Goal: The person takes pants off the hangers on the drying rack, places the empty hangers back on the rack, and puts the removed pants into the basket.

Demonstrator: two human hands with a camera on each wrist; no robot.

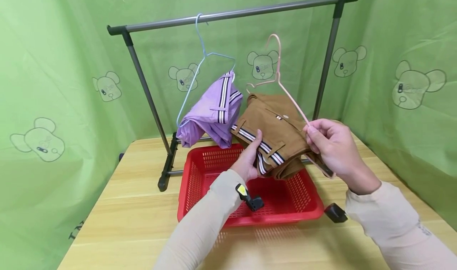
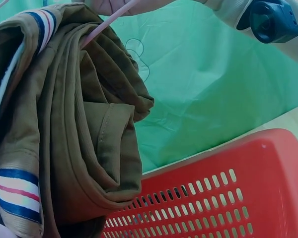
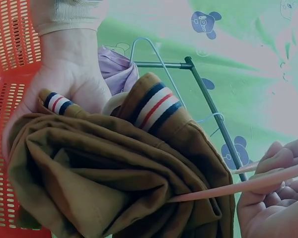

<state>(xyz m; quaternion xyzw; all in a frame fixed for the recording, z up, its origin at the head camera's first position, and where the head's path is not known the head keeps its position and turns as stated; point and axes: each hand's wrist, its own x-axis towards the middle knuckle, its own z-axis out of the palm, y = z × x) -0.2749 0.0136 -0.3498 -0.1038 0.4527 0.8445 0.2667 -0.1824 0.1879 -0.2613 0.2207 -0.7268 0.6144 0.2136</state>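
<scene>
Brown trousers on pink hanger, left fingers gripping striped waistband, right fingers pinching hanger corner, trousers between them.

Trousers above basket on table

Head view looks forward and down; the wrist views, much closer, share the brown garment

Purple pants hang in the way, left of the pink hanger. The metal bar has room right of the blue hanger.
</scene>
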